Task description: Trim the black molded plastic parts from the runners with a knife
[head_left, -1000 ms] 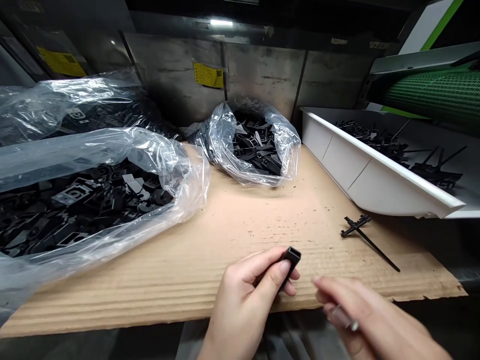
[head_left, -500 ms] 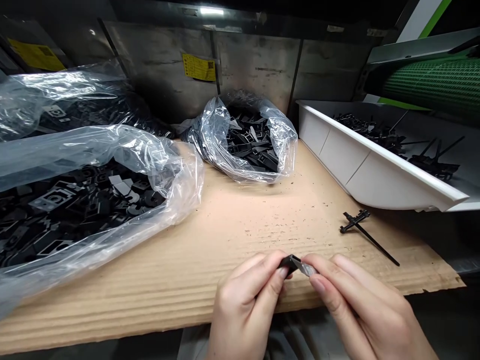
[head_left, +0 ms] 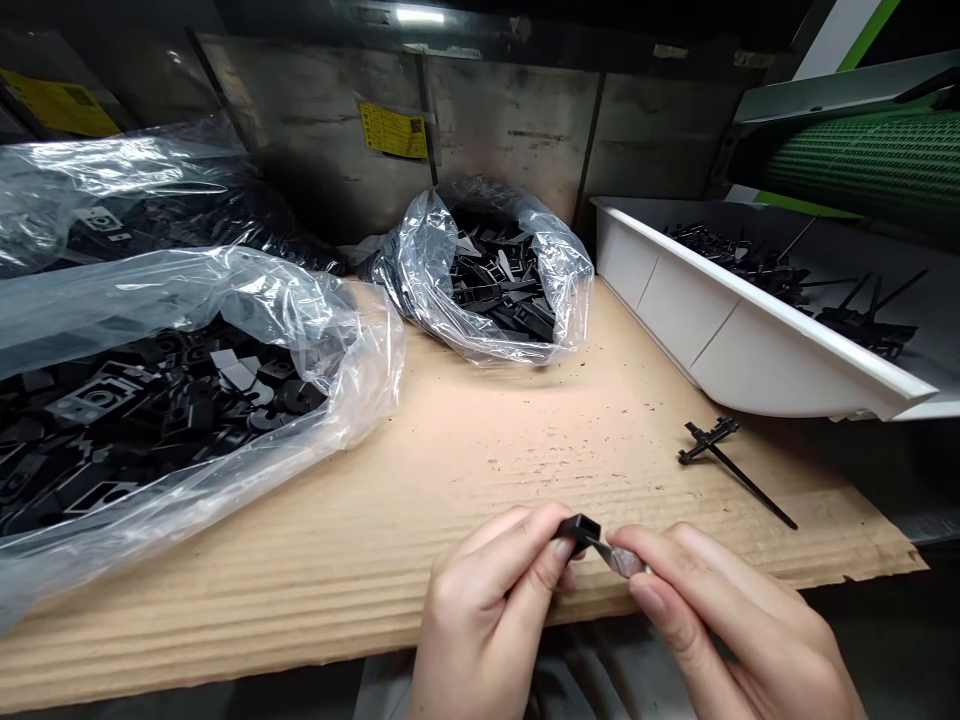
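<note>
Far left, two clear plastic bags slump on the cardboard sheet (head_left: 480,450). The nearer bag (head_left: 352,350) is folded open with its mouth toward me, likely so the flat black parts (head_left: 150,400) inside are easy to reach, and the farther bag (head_left: 127,165) lies behind it. Past them, a yellow label (head_left: 394,130) is stuck to the steel wall (head_left: 510,130), and the third bag (head_left: 427,280) sits gathered against that wall, its mouth also open. Right in front of me, my left grip (head_left: 487,600) is closed, pinching a small black sleeve (head_left: 583,532) between thumb and fingers, holding it up off the cardboard with its end turned rightward. My right grip (head_left: 720,620) is closed too, fingertips together on a silvery strip (head_left: 624,562) whose end meets the sleeve, so both hands work at one small spot. Further right, a T-headed rod (head_left: 709,445) lies alone on the cardboard, just short of the white tray (head_left: 750,350), which holds more black rods (head_left: 750,262). A green ribbed roller (head_left: 862,170) sits high behind it.
</note>
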The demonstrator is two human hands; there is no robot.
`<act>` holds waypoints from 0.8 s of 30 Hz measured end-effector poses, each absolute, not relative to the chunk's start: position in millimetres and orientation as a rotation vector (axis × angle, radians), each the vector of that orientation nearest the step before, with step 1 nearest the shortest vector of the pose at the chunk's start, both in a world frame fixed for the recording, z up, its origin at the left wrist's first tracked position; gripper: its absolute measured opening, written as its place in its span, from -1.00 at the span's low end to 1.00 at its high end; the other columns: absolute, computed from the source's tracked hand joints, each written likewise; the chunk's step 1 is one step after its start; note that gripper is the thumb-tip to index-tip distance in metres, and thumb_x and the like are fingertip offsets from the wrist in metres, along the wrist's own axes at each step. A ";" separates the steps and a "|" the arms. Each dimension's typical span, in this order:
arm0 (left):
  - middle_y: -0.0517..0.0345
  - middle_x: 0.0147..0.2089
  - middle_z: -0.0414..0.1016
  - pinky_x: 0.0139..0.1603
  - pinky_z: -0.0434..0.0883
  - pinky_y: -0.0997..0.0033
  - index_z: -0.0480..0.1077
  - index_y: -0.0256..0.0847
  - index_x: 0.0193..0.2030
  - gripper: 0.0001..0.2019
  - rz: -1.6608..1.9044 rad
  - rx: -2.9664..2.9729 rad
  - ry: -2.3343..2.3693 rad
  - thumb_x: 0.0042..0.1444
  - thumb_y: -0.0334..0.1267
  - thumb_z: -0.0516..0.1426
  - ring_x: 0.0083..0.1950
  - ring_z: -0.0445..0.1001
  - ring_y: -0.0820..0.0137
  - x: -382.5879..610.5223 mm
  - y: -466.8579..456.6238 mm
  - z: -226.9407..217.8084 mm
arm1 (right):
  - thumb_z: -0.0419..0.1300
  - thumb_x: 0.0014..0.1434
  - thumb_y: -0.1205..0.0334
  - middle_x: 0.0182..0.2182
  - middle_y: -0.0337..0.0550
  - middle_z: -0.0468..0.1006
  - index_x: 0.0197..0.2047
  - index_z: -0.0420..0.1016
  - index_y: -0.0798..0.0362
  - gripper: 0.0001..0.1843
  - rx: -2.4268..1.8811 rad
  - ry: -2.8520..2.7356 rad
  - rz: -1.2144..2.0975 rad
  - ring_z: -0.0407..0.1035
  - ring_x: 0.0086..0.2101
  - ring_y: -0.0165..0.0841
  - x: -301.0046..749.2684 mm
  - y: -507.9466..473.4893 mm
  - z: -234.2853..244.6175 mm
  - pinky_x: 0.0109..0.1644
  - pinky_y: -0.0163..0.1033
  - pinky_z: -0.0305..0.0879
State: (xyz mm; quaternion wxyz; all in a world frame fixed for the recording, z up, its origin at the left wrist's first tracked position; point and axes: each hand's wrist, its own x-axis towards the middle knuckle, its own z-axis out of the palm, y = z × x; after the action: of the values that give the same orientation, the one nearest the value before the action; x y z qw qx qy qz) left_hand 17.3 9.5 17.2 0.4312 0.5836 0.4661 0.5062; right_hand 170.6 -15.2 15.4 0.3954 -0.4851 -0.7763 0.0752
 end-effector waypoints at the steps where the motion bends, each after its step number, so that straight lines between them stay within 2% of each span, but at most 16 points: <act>1: 0.21 -0.54 0.39 -0.48 0.31 0.47 0.51 -0.11 -0.42 -0.81 1.272 1.462 1.158 0.11 -0.34 0.08 -0.51 0.38 0.40 17.5 9.6 17.3 | 0.04 0.19 0.36 -0.49 -0.19 0.44 -0.12 0.40 0.07 -0.80 -1.225 -1.985 0.189 0.40 -0.49 -0.41 170.2 -15.1 15.0 -0.43 -0.37 0.36; 7: 0.20 -0.50 0.43 -0.45 0.32 0.49 0.51 -0.13 -0.44 -0.81 1.264 1.469 1.100 0.11 -0.36 0.09 -0.48 0.41 0.40 15.2 6.9 17.1 | 0.04 0.19 0.35 -0.41 -0.17 0.51 -0.16 0.41 0.05 -0.82 -1.318 -2.017 0.134 0.45 -0.43 -0.39 178.5 -3.7 11.3 -0.36 -0.35 0.38; 11: 0.18 -0.49 0.44 -0.43 0.33 0.50 0.50 -0.16 -0.44 -0.83 1.176 1.453 1.112 0.10 -0.37 0.11 -0.47 0.41 0.40 11.7 6.7 18.2 | 0.06 0.18 0.35 -0.29 -0.19 0.55 -0.14 0.41 -0.01 -0.80 -1.329 -1.969 0.243 0.46 -0.27 -0.39 185.5 -0.6 11.1 -0.29 -0.43 0.37; 12: 0.19 -0.50 0.43 -0.43 0.32 0.51 0.50 -0.17 -0.46 -0.83 1.150 1.433 1.102 0.09 -0.37 0.11 -0.49 0.40 0.42 11.3 6.9 18.8 | 0.06 0.18 0.34 -0.30 -0.22 0.55 -0.12 0.41 -0.03 -0.79 -1.322 -1.956 0.311 0.46 -0.28 -0.42 186.3 -1.3 11.7 -0.29 -0.46 0.37; 14: 0.22 -0.54 0.38 -0.49 0.28 0.55 0.49 -0.19 -0.46 -0.83 1.111 1.360 1.068 0.09 -0.35 0.11 -0.55 0.32 0.48 11.3 7.2 20.2 | 0.02 0.21 0.31 -0.43 -0.29 0.53 -0.11 0.39 -0.06 -0.79 -1.309 -1.883 0.509 0.45 -0.43 -0.48 186.0 -3.5 13.4 -0.38 -0.48 0.36; 17: 0.26 -0.60 0.29 -0.63 0.14 0.59 0.49 -0.20 -0.45 -0.81 1.076 1.209 1.030 0.11 -0.28 0.09 -0.61 0.16 0.54 11.6 7.0 21.8 | -0.08 0.27 0.24 -0.57 -0.34 0.45 -0.15 0.37 -0.06 -0.78 -1.271 -1.691 0.827 0.31 -0.63 -0.52 181.3 -5.8 17.5 -0.51 -0.45 0.30; 21: 0.27 -0.62 0.25 -0.60 0.11 0.57 0.45 -0.23 -0.45 -0.78 1.041 1.165 1.025 0.12 -0.20 0.08 -0.60 0.12 0.53 10.0 7.2 21.9 | -0.08 0.26 0.08 -0.60 -0.32 0.39 -0.22 0.40 -0.03 -0.72 -1.238 -1.462 1.200 0.15 -0.69 -0.56 173.6 -3.6 25.0 -0.62 -0.44 0.14; 24: 0.26 -0.61 0.26 -0.60 0.10 0.57 0.42 -0.23 -0.48 -0.75 0.986 1.221 1.028 0.13 -0.18 0.07 -0.60 0.12 0.52 8.3 9.1 23.3 | 0.04 0.16 -0.04 -0.60 -0.37 0.29 -0.17 0.40 -0.02 -0.69 -1.102 -1.346 1.501 0.00 -0.70 -0.63 167.1 2.5 29.8 -0.68 -0.50 -0.04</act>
State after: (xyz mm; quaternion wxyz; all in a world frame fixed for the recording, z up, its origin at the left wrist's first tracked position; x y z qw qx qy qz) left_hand 8.3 9.1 23.3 0.5914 0.5248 0.4420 0.4237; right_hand 167.1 2.5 29.8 0.4094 -0.4377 -0.5346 0.5959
